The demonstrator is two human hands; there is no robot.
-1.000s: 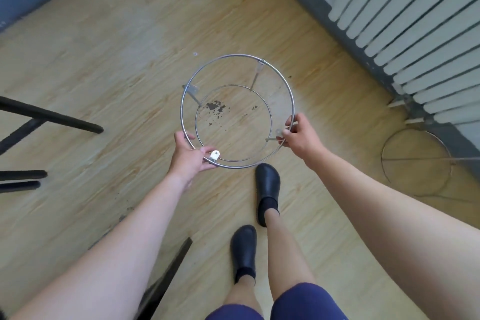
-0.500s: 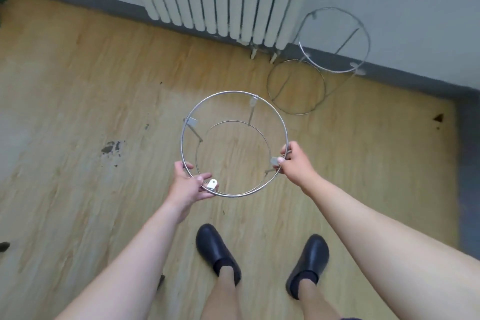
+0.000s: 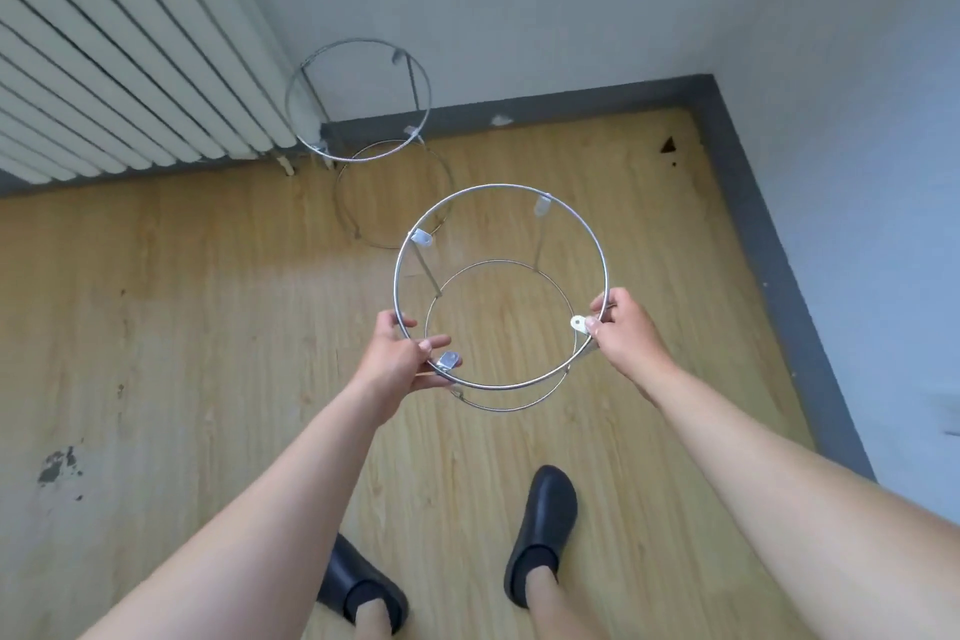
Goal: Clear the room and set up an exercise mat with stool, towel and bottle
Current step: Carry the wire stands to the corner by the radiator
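I carry a round metal wire frame (image 3: 498,187), two rings joined by thin legs with small flat tabs, held level above the wooden floor. My left hand (image 3: 397,361) grips its top ring at the near left, thumb over the wire. My right hand (image 3: 626,327) pinches the ring at the right beside a tab. A second, matching wire frame (image 3: 358,94) stands on the floor against the wall, next to the radiator. No mat, stool seat, towel or bottle is in view.
A white ribbed radiator (image 3: 119,68) fills the upper left. Grey skirting (image 3: 753,234) runs along both walls into the room corner at upper right. Wooden floor (image 3: 208,301) lies below, with a worn patch at the left. My black shoes (image 3: 543,525) stand near the bottom.
The view has swung right toward the room corner, and I have stepped closer to the standing frame by the radiator. Both hands keep the same hold on the carried frame.
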